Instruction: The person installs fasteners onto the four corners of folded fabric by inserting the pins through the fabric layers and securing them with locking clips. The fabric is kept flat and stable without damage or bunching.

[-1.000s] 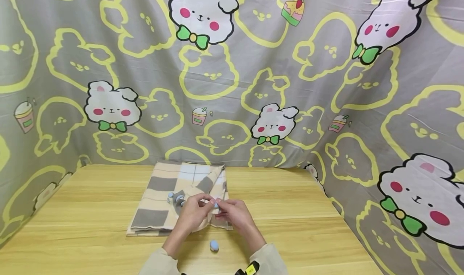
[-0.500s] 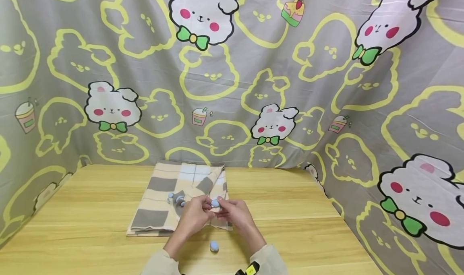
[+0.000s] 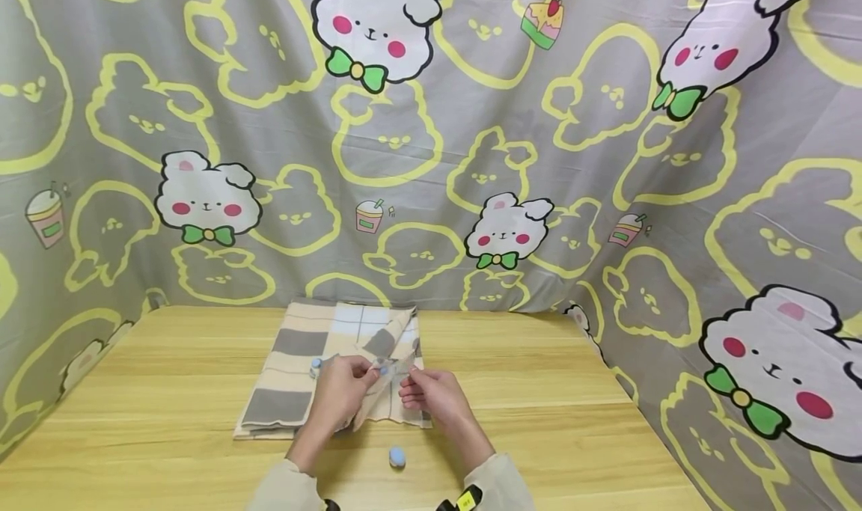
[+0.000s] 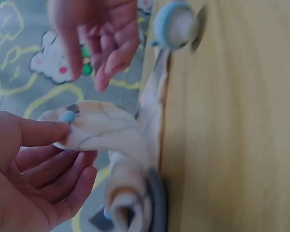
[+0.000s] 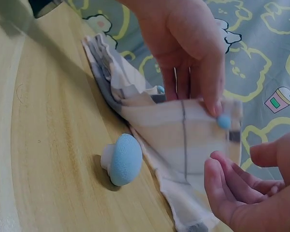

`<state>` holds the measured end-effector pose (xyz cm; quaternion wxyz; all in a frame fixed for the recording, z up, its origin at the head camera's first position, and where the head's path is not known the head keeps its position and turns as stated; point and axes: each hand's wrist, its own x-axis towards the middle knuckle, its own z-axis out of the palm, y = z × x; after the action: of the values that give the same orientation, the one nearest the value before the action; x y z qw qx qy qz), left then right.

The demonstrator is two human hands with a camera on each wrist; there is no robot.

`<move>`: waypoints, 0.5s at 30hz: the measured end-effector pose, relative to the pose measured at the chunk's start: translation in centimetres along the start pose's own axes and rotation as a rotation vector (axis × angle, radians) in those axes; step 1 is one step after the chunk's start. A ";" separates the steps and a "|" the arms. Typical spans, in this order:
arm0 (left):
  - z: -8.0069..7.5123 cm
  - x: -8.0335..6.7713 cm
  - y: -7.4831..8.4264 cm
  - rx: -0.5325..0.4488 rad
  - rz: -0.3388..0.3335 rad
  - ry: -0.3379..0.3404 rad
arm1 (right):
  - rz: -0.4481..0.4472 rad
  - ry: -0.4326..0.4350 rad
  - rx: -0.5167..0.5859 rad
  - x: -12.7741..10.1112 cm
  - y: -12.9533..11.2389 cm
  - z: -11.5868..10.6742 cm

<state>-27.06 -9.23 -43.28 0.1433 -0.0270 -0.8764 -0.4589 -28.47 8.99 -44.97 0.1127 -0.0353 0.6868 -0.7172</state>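
Note:
A folded plaid cloth (image 3: 276,406) in beige, grey and white lies on the table. My left hand (image 3: 341,391) pinches a raised corner of it between thumb and fingers. Beside the thumb, a small round blue piece (image 5: 224,121) sits on that corner. My right hand (image 3: 441,399) is just right of the corner, thumb apart from its loosely bent fingers, holding nothing. A blue mushroom-shaped piece with a white stem (image 5: 125,159) lies on its side on the table, nearer me than the cloth.
Another blue piece (image 3: 316,363) rests on the cloth left of my left hand, and others there are partly hidden. The wooden table (image 3: 552,421) reaches a grey curtain (image 3: 404,152) with cartoon prints behind and at both sides.
My right hand has let go of the cloth corner and the blue piece there. My left hand has moved left with the corner, drawing it away from the right fingers.

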 end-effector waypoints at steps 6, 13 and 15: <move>-2.1 0.9 -1.7 0.006 -0.077 0.054 | -0.004 -0.005 -0.001 0.0 0.0 -0.1; -3.7 1.3 -3.6 -0.029 -0.144 0.056 | -0.008 0.005 -0.022 0.1 0.1 -0.1; -3.9 1.3 -4.0 -0.052 -0.170 0.043 | -0.009 0.014 -0.037 0.1 0.1 -0.1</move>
<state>-28.16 -14.80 -44.07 0.1221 0.0535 -0.8600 -0.4925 -28.54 9.09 -45.09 0.1038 -0.0355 0.7004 -0.7053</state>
